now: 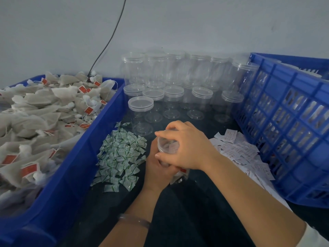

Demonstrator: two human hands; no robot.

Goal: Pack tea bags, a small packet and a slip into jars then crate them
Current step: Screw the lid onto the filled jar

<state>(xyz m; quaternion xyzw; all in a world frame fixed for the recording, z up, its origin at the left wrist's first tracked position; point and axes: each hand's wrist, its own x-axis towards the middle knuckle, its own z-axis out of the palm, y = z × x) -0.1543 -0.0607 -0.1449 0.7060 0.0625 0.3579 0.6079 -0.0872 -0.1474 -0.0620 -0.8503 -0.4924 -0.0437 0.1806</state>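
Head view: the right hand's fingers (175,125) are curled over the rim of a clear lid (166,146), with the thumb hooked under its lower edge, so the right hand (185,148) clamps the lid from above. The left hand (158,172) wraps its fingers round the body of the jar (179,177) from below. The jar is tilted with its lid towards the camera, held above the dark table (187,211), and a red tag shows inside it. Both forearms reach in from the bottom edge; a bracelet (135,220) sits on the left wrist.

Just left of the hands lies a heap of small packets (121,154), and just right a heap of slips (236,148). Empty lidded jars (170,82) stand stacked behind. A blue bin (85,139) of tea bags (35,113) is on the left, a blue crate (284,122) on the right.
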